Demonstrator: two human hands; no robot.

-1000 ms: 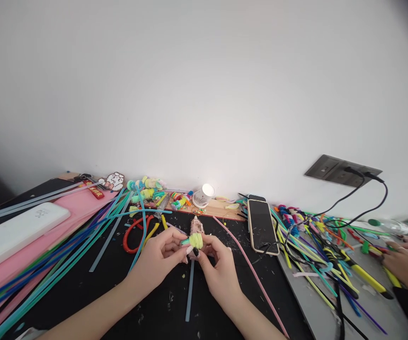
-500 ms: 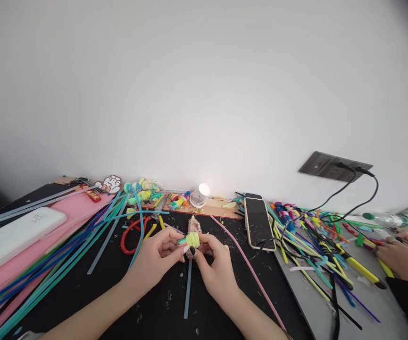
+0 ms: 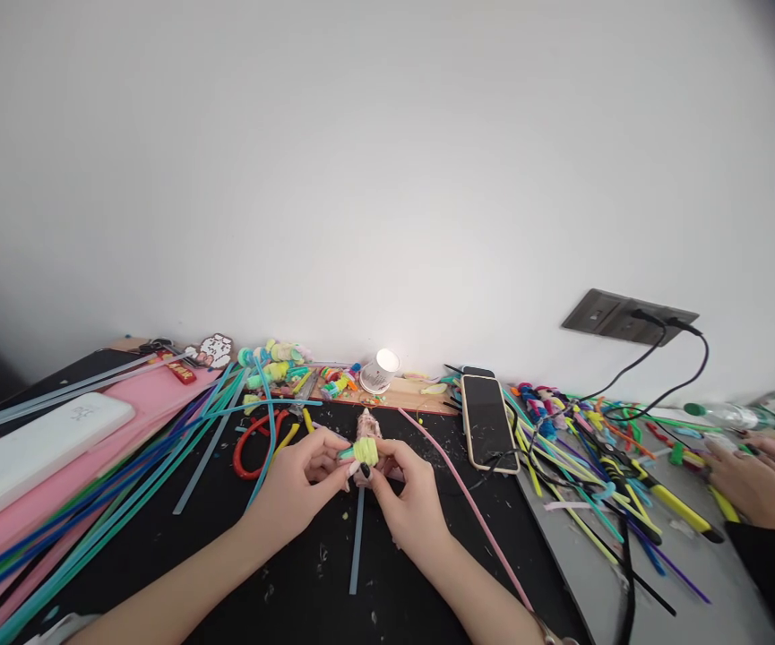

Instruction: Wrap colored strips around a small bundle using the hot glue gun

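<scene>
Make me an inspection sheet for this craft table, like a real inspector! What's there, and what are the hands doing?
Surface: black work surface, dotted with small scraps.
Job's things: yellow fuzzy piece, held up between two hands.
Clutter: bundle of fuzzy sticks, red handle, phone, paper cup.
Grippers: left hand and right hand both pinch the piece.
Cables: two black cables at the wall outlet.
Surroundings: pale wall behind; another person's hand at far right.

From here I see a white paper cup (image 3: pixel 376 376) near the pale wall (image 3: pixel 360 179), a cream-edged, black-screened phone (image 3: pixel 489 423) to its right, and two black plugs (image 3: pixel 683 326) in a dark grey rectangular socket panel (image 3: pixel 592 312).
</scene>
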